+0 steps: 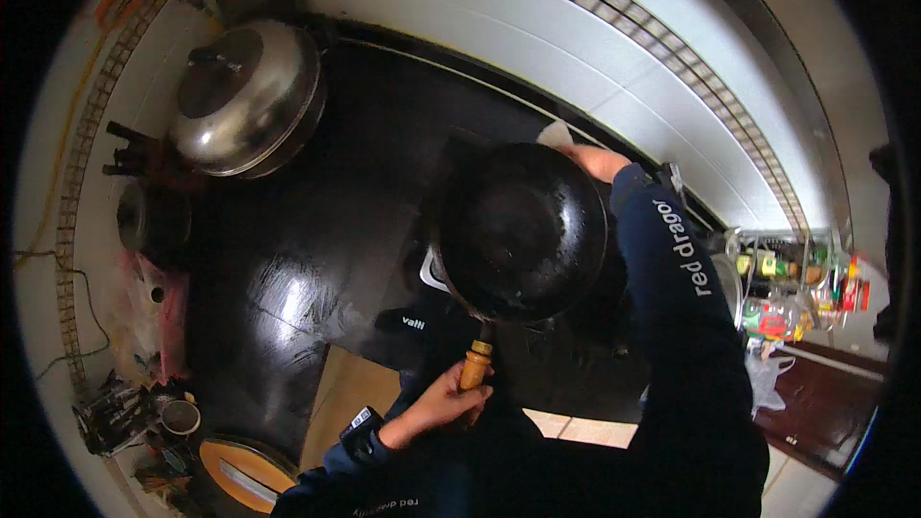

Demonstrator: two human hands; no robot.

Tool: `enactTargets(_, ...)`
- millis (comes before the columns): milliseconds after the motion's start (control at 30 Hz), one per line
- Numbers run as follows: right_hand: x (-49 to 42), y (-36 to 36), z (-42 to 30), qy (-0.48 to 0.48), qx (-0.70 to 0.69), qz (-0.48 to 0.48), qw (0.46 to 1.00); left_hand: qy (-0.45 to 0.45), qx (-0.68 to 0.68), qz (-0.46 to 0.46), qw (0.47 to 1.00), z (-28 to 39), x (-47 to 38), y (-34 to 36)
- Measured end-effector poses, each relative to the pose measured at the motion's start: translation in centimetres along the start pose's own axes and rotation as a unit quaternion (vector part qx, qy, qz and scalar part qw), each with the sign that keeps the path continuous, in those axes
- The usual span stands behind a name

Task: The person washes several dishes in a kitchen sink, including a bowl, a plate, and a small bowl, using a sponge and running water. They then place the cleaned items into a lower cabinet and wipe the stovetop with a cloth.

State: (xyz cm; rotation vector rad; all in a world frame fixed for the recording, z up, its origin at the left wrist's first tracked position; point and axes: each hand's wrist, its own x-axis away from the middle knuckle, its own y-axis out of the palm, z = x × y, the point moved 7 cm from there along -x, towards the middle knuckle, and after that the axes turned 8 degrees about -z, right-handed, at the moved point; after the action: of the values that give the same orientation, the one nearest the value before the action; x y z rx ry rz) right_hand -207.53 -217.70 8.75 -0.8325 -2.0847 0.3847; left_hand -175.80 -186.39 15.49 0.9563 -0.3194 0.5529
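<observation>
A dark wok (522, 230) sits over the black gas hob (414, 324), with a pale part of the hob showing at its left side. My left hand (439, 403) is closed around the wok's turned wooden handle (475, 368). Beyond the wok's far rim, my right hand (596, 162) grips a white cloth (555, 134) near the back edge of the counter. Its fingers are partly hidden behind the wok, and whether the cloth touches the rim or the counter cannot be told.
A large metal pot with a domed lid (248, 101) stands at the back left, by the wall. A knife (248, 480) lies on a round wooden cutting board (237, 471) at the lower left. Bottles and jars (784, 288) fill a rack at the right.
</observation>
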Motion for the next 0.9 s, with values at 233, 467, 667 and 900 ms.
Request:
enactTargets(233,0.1,-0.2,-2.1,0.019,-0.014,-0.097,0.995,-0.076,0.056,-0.072,0.993,-2.0,0.0,-0.4)
enactTargets(467,-11.5,-0.2,-3.8,-0.091,0.231,-0.216,0.944,-0.09,-0.036,-0.083,0.992,-3.0,-0.2,-0.9)
enactTargets(667,-17.1,1.2,-10.0,-0.12,0.325,-0.18,0.921,-0.035,-0.092,-0.065,0.993,-2.5,0.0,-1.1)
enactTargets(900,-17.8,3.0,-15.9,0.128,0.394,-0.264,0.871,-0.047,-0.118,-0.026,0.992,-1.1,0.4,-1.4)
